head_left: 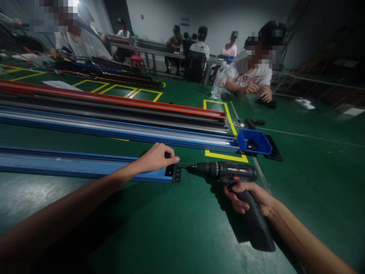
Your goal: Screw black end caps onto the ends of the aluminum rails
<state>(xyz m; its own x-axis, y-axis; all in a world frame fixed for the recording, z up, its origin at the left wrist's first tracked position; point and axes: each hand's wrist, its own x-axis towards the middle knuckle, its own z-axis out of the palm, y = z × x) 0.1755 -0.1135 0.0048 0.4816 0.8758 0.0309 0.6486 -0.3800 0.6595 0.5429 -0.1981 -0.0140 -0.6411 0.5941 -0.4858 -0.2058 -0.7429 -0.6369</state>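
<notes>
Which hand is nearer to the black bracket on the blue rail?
Left. The left hand is at the far end of the bracket; the right hand, on the drill, is farther right.

Left hand (156, 156) arched palm-down, right hand (258, 196) curled in a grip, forearms (306, 234) bare

Mid-frame, the left grip (156, 156) is at the black end piece (177, 175) of a blue rail (94, 164). Right of centre, the right grip (246, 195) clasps a black drill (238, 172), its bit (188, 166) pointing left. Higher up, a blue bin (255, 136) sits on the green counter (310, 182).
</notes>
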